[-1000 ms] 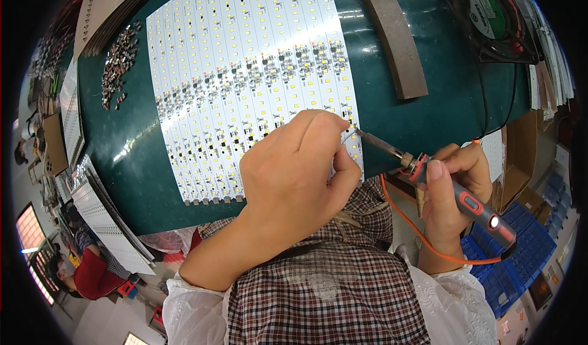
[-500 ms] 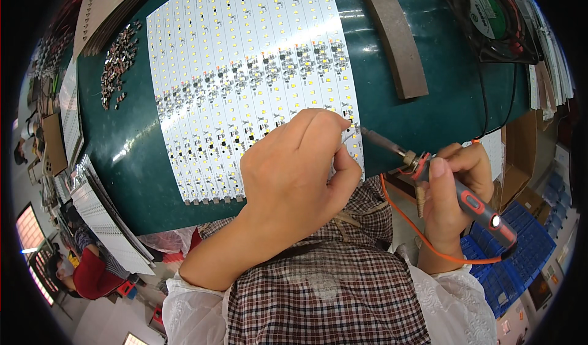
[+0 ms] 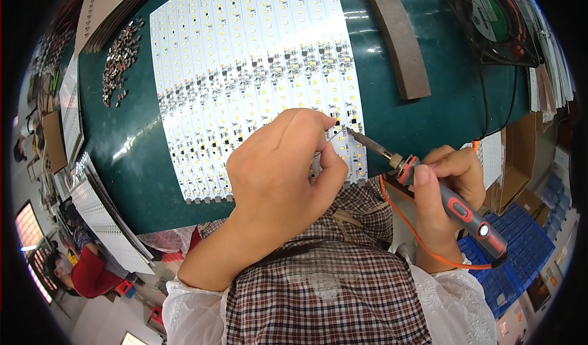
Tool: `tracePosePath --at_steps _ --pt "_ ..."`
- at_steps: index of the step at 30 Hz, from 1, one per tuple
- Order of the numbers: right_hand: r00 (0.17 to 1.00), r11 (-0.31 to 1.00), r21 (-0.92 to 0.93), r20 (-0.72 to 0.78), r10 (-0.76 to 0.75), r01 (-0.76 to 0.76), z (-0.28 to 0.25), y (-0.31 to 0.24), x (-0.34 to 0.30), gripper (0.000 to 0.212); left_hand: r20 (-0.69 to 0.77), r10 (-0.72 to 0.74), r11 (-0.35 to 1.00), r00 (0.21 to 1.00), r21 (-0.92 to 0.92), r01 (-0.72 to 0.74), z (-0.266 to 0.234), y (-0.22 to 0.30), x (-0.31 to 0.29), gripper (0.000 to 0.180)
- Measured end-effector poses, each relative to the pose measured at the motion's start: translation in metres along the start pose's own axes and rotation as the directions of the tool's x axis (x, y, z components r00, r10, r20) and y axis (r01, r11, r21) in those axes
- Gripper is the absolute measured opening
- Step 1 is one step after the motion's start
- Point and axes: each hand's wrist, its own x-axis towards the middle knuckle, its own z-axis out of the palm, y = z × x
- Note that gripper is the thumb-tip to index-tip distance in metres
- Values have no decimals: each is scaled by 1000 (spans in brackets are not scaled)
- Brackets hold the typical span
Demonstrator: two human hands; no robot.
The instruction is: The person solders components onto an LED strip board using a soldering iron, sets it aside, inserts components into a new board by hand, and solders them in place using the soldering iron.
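A sheet of white LED circuit strips (image 3: 245, 48) lies side by side on the green table. Over its near right part my left hand (image 3: 275, 167) is closed, pinching a thin strand that looks like solder wire (image 3: 335, 136). My right hand (image 3: 450, 201) grips a grey and red soldering iron (image 3: 468, 214) by its handle, where a small light glows. The iron's tip meets the strips close to the wire's end, near the right edge; whether tip and wire touch is too small to tell. My left hand hides part of the strips.
Small metallic components (image 3: 120, 60) lie heaped at the left. A brown bar (image 3: 398, 39) and a black fan (image 3: 490, 20) are at the far right. Boards are stacked (image 3: 107, 213) along the left edge. An orange cable (image 3: 422, 244) hangs from the iron above a blue crate (image 3: 514, 247).
Both hands have shifted a little left. The iron's tip has moved left from the sheet's right edge onto the strips, and the wire has moved left with my left hand.
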Motion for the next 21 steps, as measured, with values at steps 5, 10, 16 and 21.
tracePosePath --at_steps 5,10,16,21 --pt "1000 1000 -4 22 -11 11 2 0 1 20 8 -20 1000 1000 -2 20 0 1 1 16" --pt "1000 1000 -1 9 -5 5 2 2 0 20 -58 38 999 998 -6 -39 5 -3 0 16" --pt "1000 1000 9 0 15 -15 2 1 -1 21 -58 46 999 997 -9 -47 8 -6 0 16" --pt "1000 1000 9 1 15 -15 3 -1 -2 21 -106 90 996 990 -6 -91 11 -9 -1 19"
